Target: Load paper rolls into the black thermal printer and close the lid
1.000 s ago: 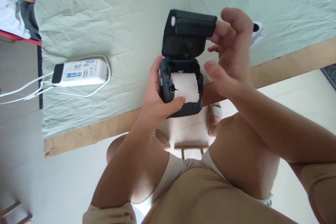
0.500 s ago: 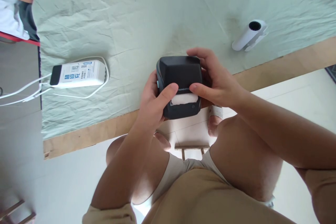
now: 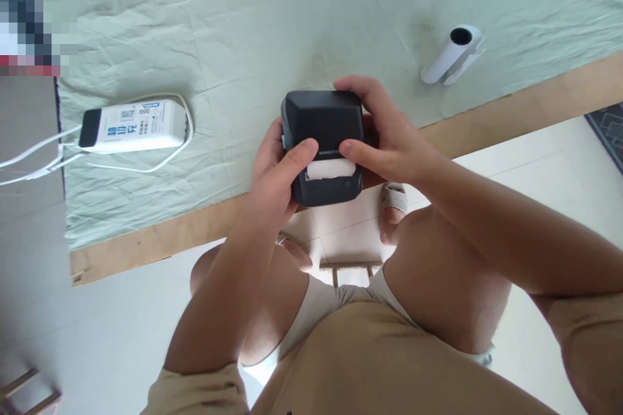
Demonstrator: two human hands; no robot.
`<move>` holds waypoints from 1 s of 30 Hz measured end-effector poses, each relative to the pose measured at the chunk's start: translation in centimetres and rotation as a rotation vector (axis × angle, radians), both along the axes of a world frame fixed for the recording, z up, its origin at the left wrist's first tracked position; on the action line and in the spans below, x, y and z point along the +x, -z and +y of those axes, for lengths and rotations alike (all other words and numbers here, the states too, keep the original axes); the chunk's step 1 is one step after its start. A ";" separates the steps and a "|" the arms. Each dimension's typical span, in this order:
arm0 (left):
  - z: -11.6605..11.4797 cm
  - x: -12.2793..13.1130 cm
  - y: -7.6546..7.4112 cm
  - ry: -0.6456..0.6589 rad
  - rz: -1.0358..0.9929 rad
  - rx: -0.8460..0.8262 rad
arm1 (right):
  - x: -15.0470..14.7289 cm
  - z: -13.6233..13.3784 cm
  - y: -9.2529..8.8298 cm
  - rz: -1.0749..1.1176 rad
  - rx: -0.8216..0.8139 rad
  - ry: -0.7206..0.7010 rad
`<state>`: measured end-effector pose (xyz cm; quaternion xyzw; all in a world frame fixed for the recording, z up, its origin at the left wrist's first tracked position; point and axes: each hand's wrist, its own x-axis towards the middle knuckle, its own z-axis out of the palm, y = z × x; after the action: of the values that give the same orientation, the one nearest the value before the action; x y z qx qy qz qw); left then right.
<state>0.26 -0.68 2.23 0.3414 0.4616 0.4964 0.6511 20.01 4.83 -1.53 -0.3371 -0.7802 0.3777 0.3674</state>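
Note:
A small black label printer [image 3: 324, 123] is held over the table's near edge, lid closed, with a strip of white paper [image 3: 331, 169] showing at its front slot. My left hand [image 3: 272, 172] grips its left side, thumb pressed on the lid's front edge. My right hand [image 3: 384, 133] wraps its right side, fingers over the top corner and thumb on the lid next to the left thumb.
A pale green cloth [image 3: 243, 32] covers the wooden table [image 3: 511, 110]. A white power strip [image 3: 134, 126] with white cables lies at the left. A white tube-shaped device [image 3: 450, 55] lies at the back right. My knees and a stool are below.
One second ago the printer's lid stood open with the paper roll showing. The right hand swung it shut, and both thumbs now press on the closed lid. The view shifted slightly.

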 end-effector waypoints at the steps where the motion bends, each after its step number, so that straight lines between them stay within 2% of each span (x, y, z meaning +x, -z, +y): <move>1: 0.0 0.1 0.0 -0.007 -0.008 -0.004 | 0.0 0.1 0.1 0.007 0.005 0.005; 11: -0.1 0.9 1.2 -0.062 -0.091 0.075 | -0.2 -0.1 0.1 0.041 0.007 0.028; 15: 0.1 1.0 1.3 -0.032 -0.183 0.104 | -0.3 -0.3 -0.2 0.041 -0.015 0.035; 22: 0.5 0.9 1.2 0.030 -0.237 0.066 | -0.6 -0.4 -0.8 0.030 -0.057 0.057; 26: 0.8 1.5 1.1 -0.015 -0.258 0.113 | -0.6 -0.4 -1.0 0.041 -0.037 0.063; 30: 1.0 1.9 0.8 0.058 -0.308 0.115 | -0.5 -0.3 -0.9 0.081 0.023 0.076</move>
<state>2.19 0.29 1.46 0.3111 0.3170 0.5496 0.7076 19.50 4.48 -0.61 -0.3467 -0.7556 0.3679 0.4166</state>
